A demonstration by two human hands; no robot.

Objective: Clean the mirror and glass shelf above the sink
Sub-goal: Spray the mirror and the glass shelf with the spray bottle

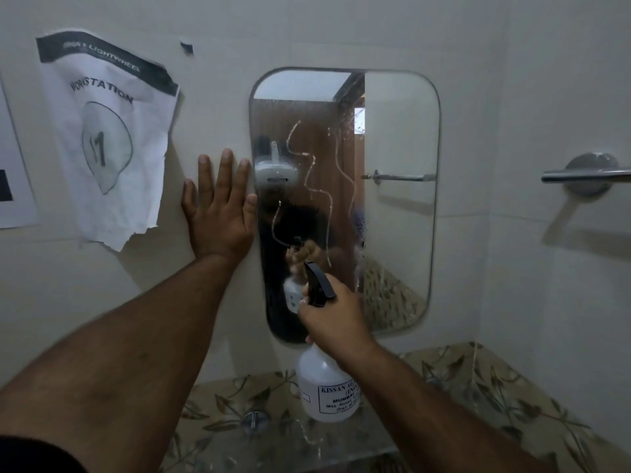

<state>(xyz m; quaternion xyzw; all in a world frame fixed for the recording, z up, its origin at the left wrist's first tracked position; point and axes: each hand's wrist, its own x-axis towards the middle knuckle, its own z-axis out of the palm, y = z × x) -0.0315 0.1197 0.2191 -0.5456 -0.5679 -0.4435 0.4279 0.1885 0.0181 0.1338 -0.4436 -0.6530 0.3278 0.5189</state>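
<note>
A rounded rectangular mirror (392,233) hangs on the wall ahead, with wet streaks and droplets running down its left half. My right hand (333,315) grips the black trigger head of a white spray bottle (324,387), its nozzle close to the lower part of the mirror. My left hand (218,206) lies flat on the wall with fingers spread, its fingertips touching the mirror's left edge. Below the bottle, a clear glass shelf (300,448) with a metal mount juts from the wall.
Torn printed papers (109,131) are taped to the wall at the left. A chrome towel bar (587,175) sticks out of the wall at the right. Leaf-patterned tiles (495,397) run along the wall below the mirror.
</note>
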